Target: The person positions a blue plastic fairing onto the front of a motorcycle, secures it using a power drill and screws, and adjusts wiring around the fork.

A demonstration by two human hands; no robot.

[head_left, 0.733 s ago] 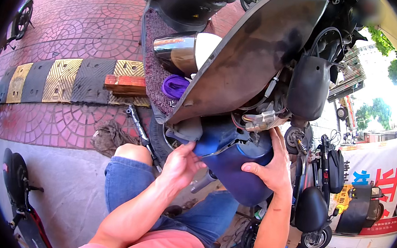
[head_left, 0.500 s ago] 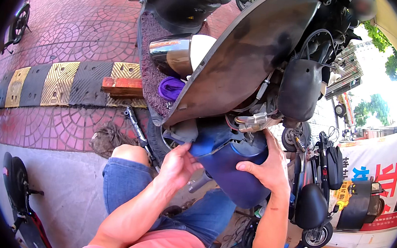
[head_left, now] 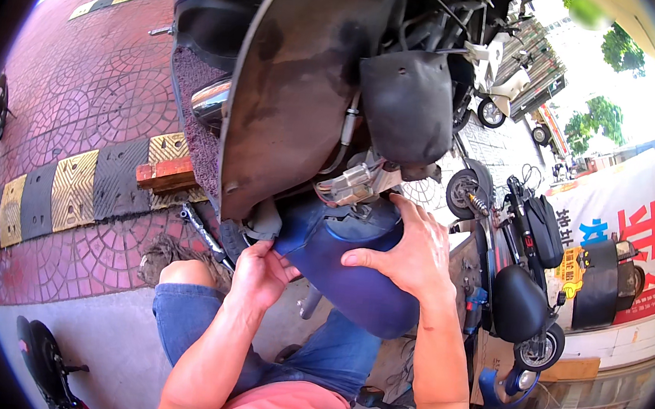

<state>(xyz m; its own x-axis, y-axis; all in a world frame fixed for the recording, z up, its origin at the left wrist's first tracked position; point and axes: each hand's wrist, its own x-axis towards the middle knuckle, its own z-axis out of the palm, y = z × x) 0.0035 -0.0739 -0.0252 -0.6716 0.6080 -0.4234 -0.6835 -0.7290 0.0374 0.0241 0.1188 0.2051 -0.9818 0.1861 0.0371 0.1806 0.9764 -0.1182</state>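
- Brown panel sits further left in view than in the earlier frame, hiding more of the helmet; the open gap along the blue cover's top seam looks narrower.
- Blue cover is located below the brown panel, above the person's legs, with wire connectors just above it.
- Right hand: thumb spread wide from the fingers and laid on the cover's face; fingers reach over its upper right edge.
- Left hand: fingers curled at the cover's left corner, beside the grey flap; cannot tell whether they pinch.
- Step in hand, as judged: aligning the cover at its seam; next move calls for steady two-handed pressure, wires kept clear.
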